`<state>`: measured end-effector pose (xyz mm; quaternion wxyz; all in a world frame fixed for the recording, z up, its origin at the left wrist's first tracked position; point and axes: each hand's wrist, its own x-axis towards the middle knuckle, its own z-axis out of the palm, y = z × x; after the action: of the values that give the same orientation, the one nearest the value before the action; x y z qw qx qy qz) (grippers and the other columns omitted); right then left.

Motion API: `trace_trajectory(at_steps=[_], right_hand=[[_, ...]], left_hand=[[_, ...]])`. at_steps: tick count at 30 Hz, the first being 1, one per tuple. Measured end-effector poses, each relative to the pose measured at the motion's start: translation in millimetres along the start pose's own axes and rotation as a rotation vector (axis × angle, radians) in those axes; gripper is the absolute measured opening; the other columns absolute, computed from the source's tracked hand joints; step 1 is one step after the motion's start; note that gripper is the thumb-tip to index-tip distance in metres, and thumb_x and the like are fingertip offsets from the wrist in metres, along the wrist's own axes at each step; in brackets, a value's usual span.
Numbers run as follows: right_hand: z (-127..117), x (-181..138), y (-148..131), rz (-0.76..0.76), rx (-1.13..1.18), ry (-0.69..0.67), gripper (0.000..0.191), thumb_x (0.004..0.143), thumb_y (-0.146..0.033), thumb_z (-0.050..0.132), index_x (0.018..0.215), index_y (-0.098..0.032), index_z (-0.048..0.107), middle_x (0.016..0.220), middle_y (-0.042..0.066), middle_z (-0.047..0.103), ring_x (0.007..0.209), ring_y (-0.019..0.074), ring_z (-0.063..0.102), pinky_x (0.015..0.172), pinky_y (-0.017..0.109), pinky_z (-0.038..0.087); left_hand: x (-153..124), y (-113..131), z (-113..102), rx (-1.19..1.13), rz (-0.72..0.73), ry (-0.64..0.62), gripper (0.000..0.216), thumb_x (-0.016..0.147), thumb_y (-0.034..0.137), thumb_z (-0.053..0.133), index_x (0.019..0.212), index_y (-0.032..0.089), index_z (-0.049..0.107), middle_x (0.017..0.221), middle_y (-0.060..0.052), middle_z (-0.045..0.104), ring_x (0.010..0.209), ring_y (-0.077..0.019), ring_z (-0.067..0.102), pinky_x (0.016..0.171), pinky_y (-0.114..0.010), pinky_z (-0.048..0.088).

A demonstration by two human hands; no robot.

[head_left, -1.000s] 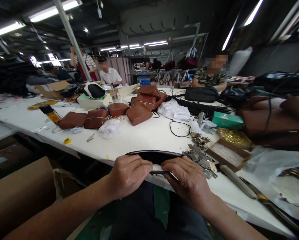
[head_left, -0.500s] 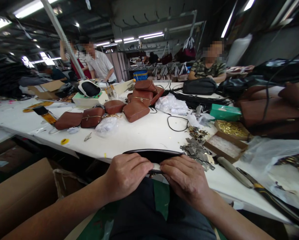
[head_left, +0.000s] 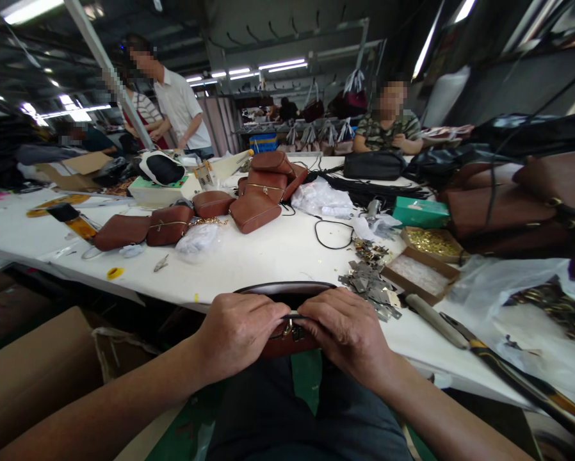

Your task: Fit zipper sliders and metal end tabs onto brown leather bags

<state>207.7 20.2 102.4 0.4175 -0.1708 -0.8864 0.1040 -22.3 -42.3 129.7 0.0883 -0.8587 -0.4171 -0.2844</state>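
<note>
Between my hands, at the table's near edge, is a brown bag (head_left: pixel 291 344) with its mouth spread and a dark lining showing. My left hand (head_left: pixel 242 326) grips the near rim from the left, fingers curled over it and pressed together. From the right, my right hand (head_left: pixel 348 326) pinches the same rim, thumb underneath. A brass-coloured metal fitting (head_left: pixel 288 326) sits on the bag's front between the thumbs. The far rim arches behind my fingers. Much of the bag's body is hidden by my hands.
Several brown bags (head_left: pixel 253 212) lie across the white table (head_left: pixel 268 259). To the right are flat metal plates (head_left: pixel 371 289), a box of brass pieces (head_left: pixel 434 242), a hammer (head_left: pixel 436 321) and long-handled pliers (head_left: pixel 508 368). A cardboard box (head_left: pixel 42 384) stands lower left. Co-workers are beyond the table.
The bag's front has tipped into view, showing the metal fitting and brown body below the rim. Both hands keep hold of the rim. The whole view has shifted slightly.
</note>
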Motion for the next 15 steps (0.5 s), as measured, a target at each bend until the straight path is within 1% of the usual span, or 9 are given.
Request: trace_trajectory(at_steps=[1, 3, 4, 5, 6, 8, 10, 12, 15], right_hand=[[-1, 0, -2, 0.007, -0.027, 0.055, 0.014, 0.097, -0.02, 0.068, 0.111, -0.023, 0.066, 0.101, 0.006, 0.078, 0.094, 0.0209, 0.072, 0.084, 0.036, 0.052], [-2, -1, -8, 0.053, -0.088, 0.229, 0.026, 0.092, -0.02, 0.075, 0.116, -0.024, 0.066, 0.113, 0.009, 0.076, 0.109, 0.0261, 0.07, 0.094, 0.043, 0.052], [-1, -2, -12, 0.101, -0.098, 0.319, 0.029, 0.09, -0.02, 0.078, 0.115, -0.024, 0.066, 0.115, 0.01, 0.075, 0.111, 0.0275, 0.069, 0.095, 0.045, 0.052], [1, -3, -17, 0.167, -0.072, 0.382, 0.027, 0.089, -0.02, 0.078, 0.112, -0.024, 0.067, 0.112, 0.009, 0.075, 0.108, 0.0273, 0.07, 0.093, 0.044, 0.054], [5, -5, -21, 0.244, -0.008, 0.405, 0.021, 0.089, -0.02, 0.077, 0.107, -0.024, 0.068, 0.105, 0.008, 0.075, 0.1, 0.0253, 0.071, 0.088, 0.041, 0.055], [16, -6, -30, 0.389, 0.189, 0.355, 0.008, 0.092, -0.022, 0.073, 0.098, -0.023, 0.069, 0.093, 0.004, 0.074, 0.084, 0.0204, 0.07, 0.076, 0.034, 0.056], [29, -5, -38, 0.481, 0.373, 0.283, 0.003, 0.093, -0.023, 0.072, 0.094, -0.022, 0.069, 0.088, 0.003, 0.073, 0.079, 0.0183, 0.068, 0.072, 0.03, 0.056], [40, -1, -44, 0.509, 0.472, 0.279, 0.005, 0.092, -0.024, 0.073, 0.095, -0.022, 0.07, 0.089, 0.003, 0.073, 0.082, 0.0182, 0.069, 0.075, 0.029, 0.056], [50, 5, -50, 0.489, 0.49, 0.297, 0.005, 0.092, -0.025, 0.072, 0.095, -0.022, 0.072, 0.088, 0.002, 0.072, 0.083, 0.0179, 0.068, 0.077, 0.03, 0.055]], left_hand=[[0, -1, -2, 0.014, -0.024, 0.004, 0.013, 0.099, 0.015, 0.061, 0.105, 0.018, 0.072, 0.091, -0.002, 0.08, 0.078, -0.0157, 0.076, 0.073, -0.027, 0.057], [-2, -3, -7, 0.041, -0.076, 0.016, 0.011, 0.097, 0.018, 0.065, 0.106, 0.019, 0.072, 0.093, -0.001, 0.081, 0.078, -0.0162, 0.077, 0.072, -0.026, 0.057], [-3, -3, -10, 0.056, -0.101, 0.026, 0.011, 0.096, 0.019, 0.066, 0.106, 0.018, 0.072, 0.094, -0.001, 0.081, 0.078, -0.0168, 0.077, 0.071, -0.026, 0.057], [-4, -3, -13, 0.072, -0.118, 0.033, 0.012, 0.095, 0.019, 0.067, 0.105, 0.018, 0.072, 0.093, -0.002, 0.081, 0.077, -0.0174, 0.077, 0.07, -0.026, 0.057], [-5, -3, -16, 0.087, -0.13, 0.034, 0.011, 0.094, 0.019, 0.068, 0.105, 0.018, 0.072, 0.091, -0.001, 0.081, 0.075, -0.018, 0.077, 0.069, -0.026, 0.056], [-6, -1, -23, 0.096, -0.167, 0.012, 0.011, 0.093, 0.02, 0.069, 0.103, 0.019, 0.073, 0.086, 0.0, 0.081, 0.072, -0.0186, 0.077, 0.067, -0.027, 0.055], [-6, 2, -31, 0.046, -0.254, -0.03, 0.012, 0.091, 0.022, 0.071, 0.103, 0.021, 0.075, 0.088, 0.001, 0.081, 0.074, -0.0187, 0.077, 0.068, -0.026, 0.056], [-3, 2, -39, -0.085, -0.382, -0.083, 0.017, 0.088, 0.022, 0.073, 0.105, 0.024, 0.076, 0.093, 0.002, 0.082, 0.08, -0.0182, 0.077, 0.072, -0.025, 0.056], [0, -3, -48, -0.395, -0.535, -0.173, 0.023, 0.086, 0.02, 0.073, 0.108, 0.024, 0.077, 0.1, 0.002, 0.082, 0.089, -0.0173, 0.077, 0.077, -0.023, 0.057]])
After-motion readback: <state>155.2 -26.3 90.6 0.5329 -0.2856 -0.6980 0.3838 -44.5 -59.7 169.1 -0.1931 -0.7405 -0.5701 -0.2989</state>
